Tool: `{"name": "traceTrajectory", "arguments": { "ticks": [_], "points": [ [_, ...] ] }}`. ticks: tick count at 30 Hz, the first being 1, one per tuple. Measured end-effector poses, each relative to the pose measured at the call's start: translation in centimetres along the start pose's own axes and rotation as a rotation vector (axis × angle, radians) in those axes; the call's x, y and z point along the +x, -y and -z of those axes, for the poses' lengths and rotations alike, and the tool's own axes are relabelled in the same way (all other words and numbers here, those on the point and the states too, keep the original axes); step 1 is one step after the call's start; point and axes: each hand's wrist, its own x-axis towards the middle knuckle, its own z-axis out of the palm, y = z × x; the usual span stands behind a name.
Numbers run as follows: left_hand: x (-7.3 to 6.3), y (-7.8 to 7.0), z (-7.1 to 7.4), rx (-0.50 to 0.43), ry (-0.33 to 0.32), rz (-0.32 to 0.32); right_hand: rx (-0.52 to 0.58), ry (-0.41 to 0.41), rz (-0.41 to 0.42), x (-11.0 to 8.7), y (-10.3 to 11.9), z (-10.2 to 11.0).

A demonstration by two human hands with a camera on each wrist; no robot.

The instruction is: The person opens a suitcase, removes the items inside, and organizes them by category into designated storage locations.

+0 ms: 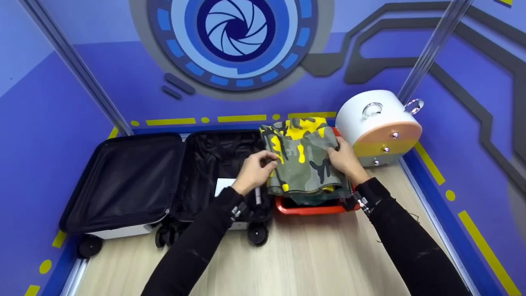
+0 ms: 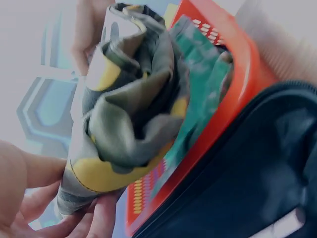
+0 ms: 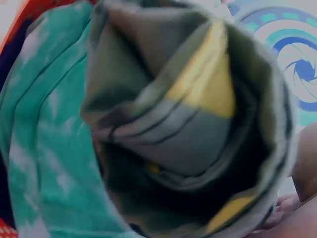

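A folded camouflage garment [image 1: 304, 160], grey-green with yellow and black patches, is held above a red plastic basket [image 1: 316, 211]. My left hand [image 1: 254, 170] grips its left edge; the left wrist view shows thumb and fingers on either side of the rolled cloth [image 2: 133, 114]. On the opposite edge my right hand [image 1: 346, 158] holds the cloth, thumb on top. From the right wrist, the folded layers [image 3: 188, 124] look blurred and hide most of that hand. Under the bundle, a green and white mottled cloth [image 3: 54, 134] lies in the basket.
An open black-lined suitcase [image 1: 123, 181] lies left of the basket, its wheels toward me. A flat white item [image 1: 224, 186] is in its right half. At the back right stands a white rounded cabinet [image 1: 370, 111] with coloured drawers and ring handles. A blue wall [image 1: 230, 109] closes off the back.
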Motion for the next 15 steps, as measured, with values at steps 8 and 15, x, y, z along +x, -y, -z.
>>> {"name": "traceTrajectory", "arguments": {
  "ticks": [8,15],
  "points": [
    [0.3,0.3,-2.6,-0.051,0.09,0.061,-0.115,-0.008,-0.013,1.2,-2.7,0.6],
    [0.4,-0.1,-3.2,-0.035,0.177,0.07,-0.302,-0.045,0.0,1.7,-4.7,0.6]
  ]
}}
